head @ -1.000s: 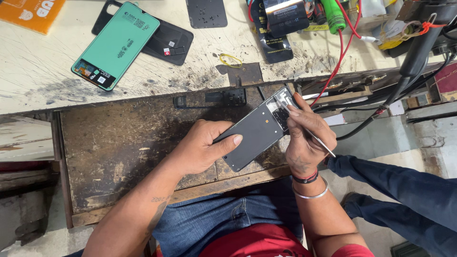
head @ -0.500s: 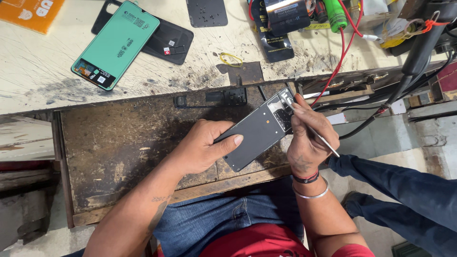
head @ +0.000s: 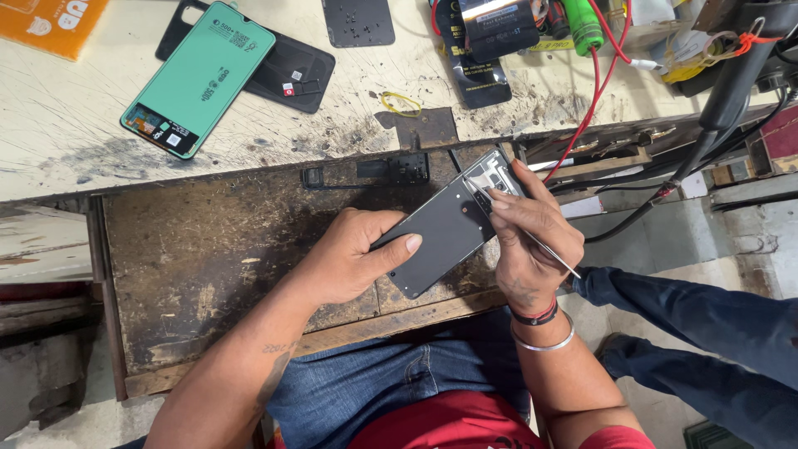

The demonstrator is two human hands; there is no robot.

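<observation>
My left hand [head: 349, 258] grips the lower end of a dark opened phone [head: 445, 229], which lies tilted over a pulled-out wooden drawer [head: 208, 258]. My right hand [head: 532, 241] rests on the phone's upper right side and holds thin metal tweezers [head: 532, 241]. The tweezers' tip points into the exposed parts near the phone's top end [head: 490, 179]. The fingers of my right hand hide part of that end.
On the scratched workbench [head: 100, 158] lie a teal phone back [head: 199, 79] on a black cover [head: 287, 66], a small dark mat [head: 357, 21], a yellow rubber band [head: 401, 102], red wires [head: 594, 91] and tools. Another person's blue-jeaned leg [head: 715, 333] is at right.
My right hand has shifted slightly and the tweezers' tip has moved a little along the phone's top end. My left hand keeps the same grip.
</observation>
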